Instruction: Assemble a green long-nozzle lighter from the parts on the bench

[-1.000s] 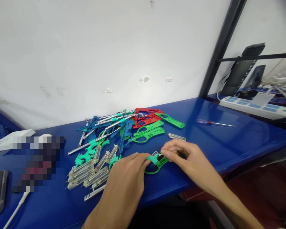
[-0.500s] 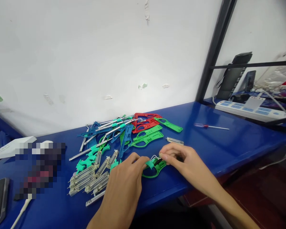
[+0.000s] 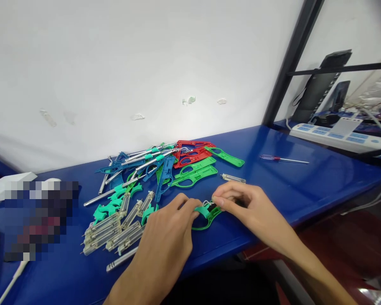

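Note:
At the table's front edge, my left hand (image 3: 169,237) is closed on a green lighter handle half (image 3: 203,227). Its thumb and forefinger are by a teal trigger (image 3: 204,210) on that half. My right hand (image 3: 244,203) pinches at the other end, where a thin white wire (image 3: 207,203) runs to its fingertips. Between the hands a black part (image 3: 212,207) lies in the casing, partly covered by my fingers. Just behind my right hand is a clear lighter fuel tank (image 3: 233,178).
Left of my hands lie several clear tanks (image 3: 101,233), teal triggers (image 3: 109,208) and a metal lighter tube (image 3: 122,258). Behind are blue (image 3: 165,178), red (image 3: 193,156) and green handle halves (image 3: 195,173). A screwdriver (image 3: 282,159) lies right; a power strip (image 3: 343,136) stands beyond the black frame.
The view has shifted slightly, so the tabletop items appear higher and the left ones further left. Both hands stay at the green handle half, with small finger movements.

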The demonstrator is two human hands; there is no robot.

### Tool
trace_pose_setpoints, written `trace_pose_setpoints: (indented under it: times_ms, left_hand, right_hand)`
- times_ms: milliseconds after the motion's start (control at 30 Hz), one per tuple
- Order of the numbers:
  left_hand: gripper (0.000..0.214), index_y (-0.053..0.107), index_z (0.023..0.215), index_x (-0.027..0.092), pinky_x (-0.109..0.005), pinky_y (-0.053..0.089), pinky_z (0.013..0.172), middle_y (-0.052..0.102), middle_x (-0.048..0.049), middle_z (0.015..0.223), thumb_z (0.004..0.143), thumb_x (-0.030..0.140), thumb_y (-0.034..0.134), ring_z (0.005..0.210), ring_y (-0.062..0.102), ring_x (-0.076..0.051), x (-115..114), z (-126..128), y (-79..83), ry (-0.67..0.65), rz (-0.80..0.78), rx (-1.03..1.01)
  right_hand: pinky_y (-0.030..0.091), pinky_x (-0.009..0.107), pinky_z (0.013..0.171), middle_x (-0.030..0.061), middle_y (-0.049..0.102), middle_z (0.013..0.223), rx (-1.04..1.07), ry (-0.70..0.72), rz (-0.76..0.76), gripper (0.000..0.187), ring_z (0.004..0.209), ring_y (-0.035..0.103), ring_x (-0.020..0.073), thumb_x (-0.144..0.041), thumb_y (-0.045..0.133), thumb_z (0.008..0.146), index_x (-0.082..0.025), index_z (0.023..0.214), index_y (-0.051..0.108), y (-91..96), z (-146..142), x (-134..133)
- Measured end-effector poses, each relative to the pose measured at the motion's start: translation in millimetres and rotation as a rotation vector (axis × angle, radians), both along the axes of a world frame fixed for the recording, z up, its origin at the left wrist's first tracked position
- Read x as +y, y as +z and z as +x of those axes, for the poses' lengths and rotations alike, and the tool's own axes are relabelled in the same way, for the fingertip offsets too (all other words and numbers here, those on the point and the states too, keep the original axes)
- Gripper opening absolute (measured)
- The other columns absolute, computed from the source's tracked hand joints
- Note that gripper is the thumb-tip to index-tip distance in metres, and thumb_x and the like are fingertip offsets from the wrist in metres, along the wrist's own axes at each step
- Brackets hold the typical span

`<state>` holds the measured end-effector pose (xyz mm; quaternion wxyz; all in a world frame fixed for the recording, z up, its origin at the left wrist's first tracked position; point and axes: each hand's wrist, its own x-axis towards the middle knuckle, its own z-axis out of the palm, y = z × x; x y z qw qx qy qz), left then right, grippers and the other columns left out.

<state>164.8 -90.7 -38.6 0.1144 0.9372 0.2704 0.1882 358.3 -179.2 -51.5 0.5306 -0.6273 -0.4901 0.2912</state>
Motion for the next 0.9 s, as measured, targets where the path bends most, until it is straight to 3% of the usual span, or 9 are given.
trace_pose_setpoints:
  times_ms: [533,767,900]
  left_hand:
    - [0.030,0.072,0.113,0.024,-0.039,0.055,0.081,0.072,-0.0033,0.101,0.102,0.009,0.049,0.089,0.074,-0.025,1.1,0.0,2.5,0.022,-0.056,-0.001]
    - [0.032,0.073,0.111,0.025,-0.037,0.054,0.081,0.070,-0.0023,0.099,0.103,0.009,0.046,0.088,0.073,-0.024,1.6,0.5,1.7,0.028,-0.064,0.035]
    - [0.033,0.073,0.111,0.027,-0.035,0.053,0.077,0.069,-0.0012,0.098,0.103,0.009,0.046,0.085,0.073,-0.023,1.9,0.5,3.2,0.033,-0.052,0.046]
  right_hand:
    - [0.059,0.030,0.079,-0.0014,0.083,0.084,0.090,0.046,-0.010,0.013,0.084,0.079,0.0216,-0.038,0.083,0.084,-0.025,0.082,0.078,0.9,3.7,-1.4]
    - [0.064,0.037,0.083,0.0041,0.086,0.094,0.092,0.048,-0.047,0.017,0.091,0.081,0.0296,-0.039,0.085,0.081,-0.025,0.091,0.086,5.7,2.8,-2.1]
    - [0.064,0.036,0.083,0.0026,0.086,0.093,0.086,0.038,-0.041,0.017,0.091,0.081,0.0286,-0.041,0.084,0.082,-0.027,0.092,0.086,5.2,2.6,-2.7]
